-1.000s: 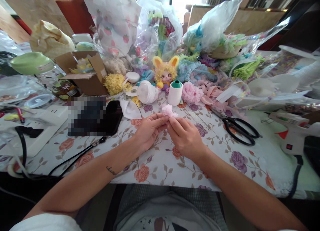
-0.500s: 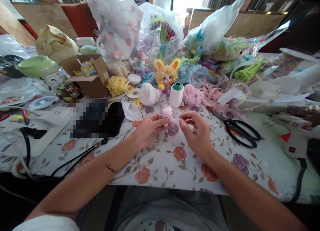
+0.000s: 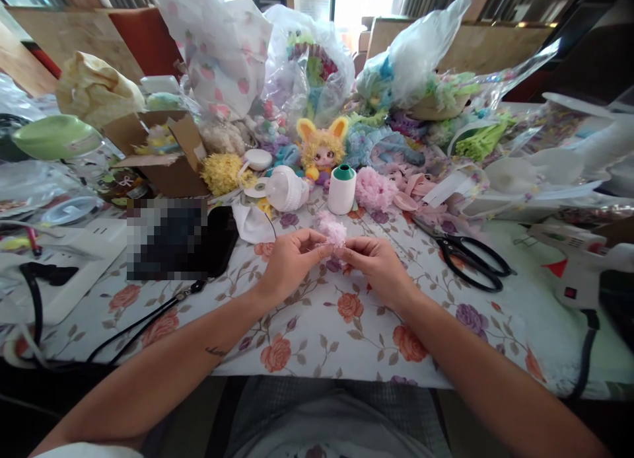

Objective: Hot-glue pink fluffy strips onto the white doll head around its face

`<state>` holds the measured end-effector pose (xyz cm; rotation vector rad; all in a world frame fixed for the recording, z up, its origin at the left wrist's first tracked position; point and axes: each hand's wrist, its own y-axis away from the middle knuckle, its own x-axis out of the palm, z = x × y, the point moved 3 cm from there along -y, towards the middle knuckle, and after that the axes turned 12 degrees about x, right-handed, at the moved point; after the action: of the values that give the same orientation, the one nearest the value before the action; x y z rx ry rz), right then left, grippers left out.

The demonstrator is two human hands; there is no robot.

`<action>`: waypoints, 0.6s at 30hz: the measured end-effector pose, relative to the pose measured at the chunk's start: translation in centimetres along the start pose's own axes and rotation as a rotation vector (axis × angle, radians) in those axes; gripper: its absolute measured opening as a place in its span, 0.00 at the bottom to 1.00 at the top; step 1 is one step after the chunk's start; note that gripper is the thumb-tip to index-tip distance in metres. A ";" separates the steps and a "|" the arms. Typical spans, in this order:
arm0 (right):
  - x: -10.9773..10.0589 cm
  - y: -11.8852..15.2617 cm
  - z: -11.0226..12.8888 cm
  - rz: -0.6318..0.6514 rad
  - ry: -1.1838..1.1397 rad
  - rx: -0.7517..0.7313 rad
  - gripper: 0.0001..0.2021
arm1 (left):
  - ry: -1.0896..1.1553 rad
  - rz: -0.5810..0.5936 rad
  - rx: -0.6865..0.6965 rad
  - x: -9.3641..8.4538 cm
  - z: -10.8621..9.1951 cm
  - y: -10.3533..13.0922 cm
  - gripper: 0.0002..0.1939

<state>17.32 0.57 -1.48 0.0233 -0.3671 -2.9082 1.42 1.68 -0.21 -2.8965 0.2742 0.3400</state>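
Observation:
A small fluffy pink piece (image 3: 333,229) is held above the flowered tablecloth (image 3: 317,339). My left hand (image 3: 292,260) pinches its lower left side between thumb and fingers. From the right, my right hand (image 3: 376,266) pinches its lower edge, with the fingertips of both hands nearly touching. Just behind stands a white thread cone (image 3: 341,192) with a green top. A plush doll with yellow ears (image 3: 323,155) sits beyond the cone, and a fluffy pink bundle (image 3: 375,188) lies right of it.
Black scissors (image 3: 470,260) lie to the right, with a glue gun (image 3: 574,266) farther right. At left are a dark phone (image 3: 222,243), its strap and a cardboard box (image 3: 163,170). Plastic bags (image 3: 218,68) and plush pieces crowd the back.
My right hand has moved left and closed on the fluffy pink piece, which it was apart from before. My left hand still holds it. The view has shifted slightly.

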 end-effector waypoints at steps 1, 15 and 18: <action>0.0 0.0 -0.1 -0.008 -0.023 0.010 0.12 | -0.060 -0.027 0.047 -0.1 -0.2 0.0 0.12; 1.0 0.4 -0.6 -0.255 -0.194 -0.026 0.10 | -0.595 -0.083 0.563 1.2 -1.2 1.1 0.09; 1.2 0.7 -0.5 -0.297 -0.121 -0.077 0.10 | -0.661 -0.060 0.582 1.4 -1.2 1.3 0.11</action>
<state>16.25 -0.43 -1.79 -0.1209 -0.2928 -3.2256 2.71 -0.03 0.38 -2.0811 0.1368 0.9829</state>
